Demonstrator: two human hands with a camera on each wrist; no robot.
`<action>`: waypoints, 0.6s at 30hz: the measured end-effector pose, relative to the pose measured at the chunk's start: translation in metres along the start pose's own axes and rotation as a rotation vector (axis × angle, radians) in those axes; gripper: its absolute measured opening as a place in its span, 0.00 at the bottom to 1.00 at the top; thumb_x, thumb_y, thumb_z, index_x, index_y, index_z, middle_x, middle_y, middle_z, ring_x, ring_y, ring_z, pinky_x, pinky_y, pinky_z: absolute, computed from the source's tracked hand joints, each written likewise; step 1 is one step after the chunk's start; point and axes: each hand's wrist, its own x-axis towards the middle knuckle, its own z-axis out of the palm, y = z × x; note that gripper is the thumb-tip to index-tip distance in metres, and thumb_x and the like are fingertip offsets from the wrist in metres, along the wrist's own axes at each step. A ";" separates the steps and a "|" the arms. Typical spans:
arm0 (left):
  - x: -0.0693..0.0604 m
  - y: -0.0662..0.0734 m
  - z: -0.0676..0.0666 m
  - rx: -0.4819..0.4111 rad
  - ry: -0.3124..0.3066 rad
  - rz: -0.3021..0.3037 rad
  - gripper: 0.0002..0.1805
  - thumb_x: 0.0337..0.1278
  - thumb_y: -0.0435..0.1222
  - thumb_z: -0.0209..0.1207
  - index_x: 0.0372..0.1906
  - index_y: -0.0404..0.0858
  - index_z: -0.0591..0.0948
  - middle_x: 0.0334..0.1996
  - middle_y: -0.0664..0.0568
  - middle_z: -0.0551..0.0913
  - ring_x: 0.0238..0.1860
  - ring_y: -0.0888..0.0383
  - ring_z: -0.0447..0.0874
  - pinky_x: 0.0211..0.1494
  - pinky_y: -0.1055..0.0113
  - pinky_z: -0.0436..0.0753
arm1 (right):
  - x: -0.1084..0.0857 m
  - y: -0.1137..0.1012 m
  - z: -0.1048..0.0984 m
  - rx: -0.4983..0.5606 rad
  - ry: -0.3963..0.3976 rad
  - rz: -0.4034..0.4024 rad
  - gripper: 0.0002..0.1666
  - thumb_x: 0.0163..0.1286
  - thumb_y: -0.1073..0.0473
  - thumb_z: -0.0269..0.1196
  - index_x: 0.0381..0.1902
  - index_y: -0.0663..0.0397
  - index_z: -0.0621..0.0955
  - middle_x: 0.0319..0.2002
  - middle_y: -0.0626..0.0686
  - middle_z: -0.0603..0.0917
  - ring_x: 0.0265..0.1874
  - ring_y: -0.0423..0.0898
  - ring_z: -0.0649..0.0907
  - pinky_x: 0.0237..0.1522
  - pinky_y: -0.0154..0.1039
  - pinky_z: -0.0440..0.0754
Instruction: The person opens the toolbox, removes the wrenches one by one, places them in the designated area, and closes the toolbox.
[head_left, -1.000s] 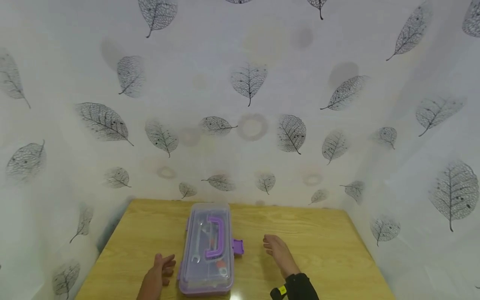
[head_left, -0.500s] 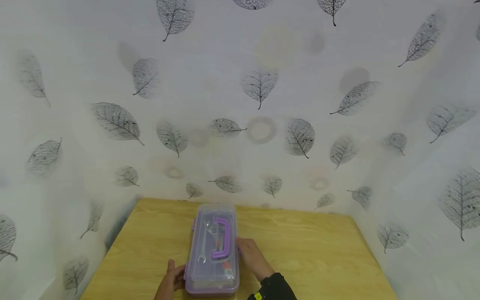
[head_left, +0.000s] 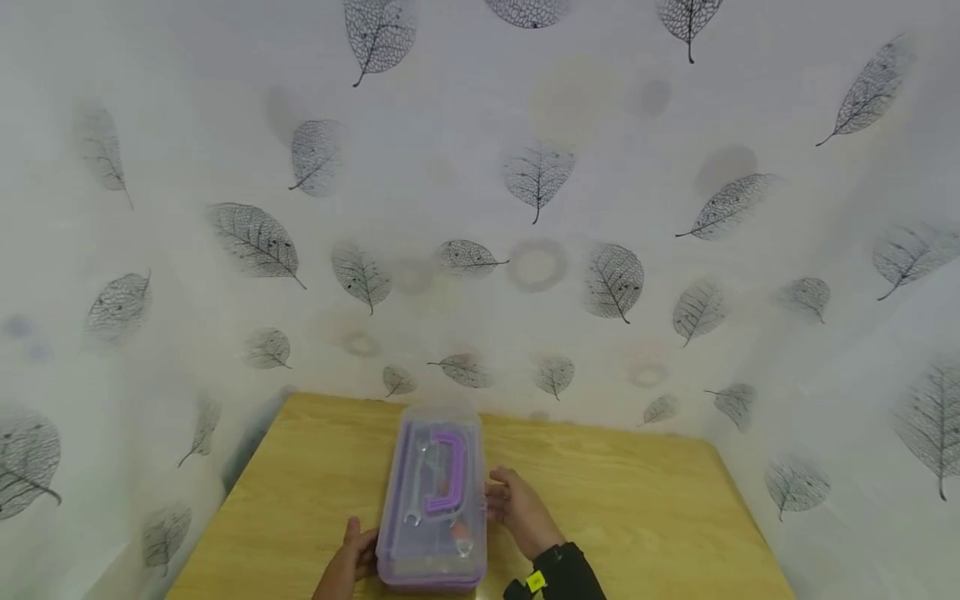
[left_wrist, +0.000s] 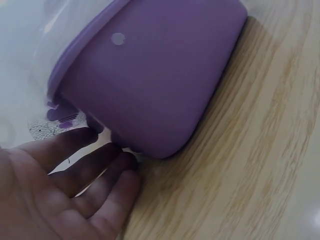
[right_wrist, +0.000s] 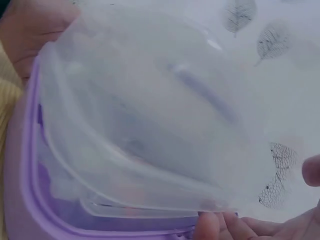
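A purple toolbox [left_wrist: 145, 75] with a clear lid [head_left: 431, 554] rests on the table. In the right wrist view, the lid's near edge stands lifted off the purple rim. My right hand [head_left: 525, 512] has its fingertips at that raised edge, with the thumb held apart. On the box's other long side, my left hand [head_left: 347, 562] touches the wall near the hinges with fairly straight fingers. A purple handle [head_left: 457, 475] lies on the lid. Through the clear plastic show a wrench [head_left: 414, 492] and a reddish item [head_left: 461, 531] too blurred to name.
The wooden table [head_left: 622, 517] extends to both sides of the box. A pale curtain [head_left: 480, 150] printed with dark leaves hangs behind and around it. My right wrist wears a dark band with a yellow patch [head_left: 536, 581].
Both hands have come inward to the toolbox's sides. The purple latch that stuck out on the right is now hidden in the head view. The whole scene has shifted slightly right.
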 end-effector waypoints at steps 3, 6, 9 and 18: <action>-0.008 0.003 0.001 0.050 0.036 0.018 0.48 0.73 0.57 0.14 0.65 0.15 0.60 0.59 0.23 0.70 0.57 0.34 0.76 0.56 0.51 0.79 | -0.001 -0.003 -0.009 0.032 -0.029 0.007 0.32 0.76 0.45 0.47 0.58 0.71 0.64 0.42 0.56 0.79 0.39 0.47 0.80 0.43 0.41 0.81; -0.012 0.004 -0.003 0.052 0.064 0.003 0.47 0.74 0.57 0.16 0.65 0.17 0.63 0.60 0.24 0.70 0.59 0.32 0.73 0.55 0.49 0.79 | -0.004 -0.010 -0.016 0.018 -0.050 -0.011 0.28 0.77 0.47 0.47 0.56 0.69 0.66 0.42 0.55 0.78 0.39 0.46 0.79 0.44 0.40 0.79; -0.014 0.003 -0.007 0.052 0.076 -0.007 0.46 0.75 0.56 0.17 0.65 0.18 0.63 0.60 0.25 0.71 0.58 0.32 0.73 0.55 0.50 0.79 | -0.008 -0.019 -0.020 -0.004 -0.068 -0.027 0.31 0.78 0.47 0.46 0.60 0.73 0.68 0.43 0.54 0.78 0.40 0.45 0.78 0.46 0.40 0.78; -0.019 -0.001 -0.008 0.083 0.089 -0.008 0.42 0.77 0.54 0.23 0.64 0.17 0.64 0.58 0.26 0.74 0.57 0.33 0.74 0.55 0.50 0.80 | -0.009 -0.045 -0.006 -0.024 -0.085 -0.059 0.28 0.75 0.49 0.49 0.56 0.71 0.72 0.43 0.54 0.80 0.40 0.45 0.79 0.46 0.39 0.78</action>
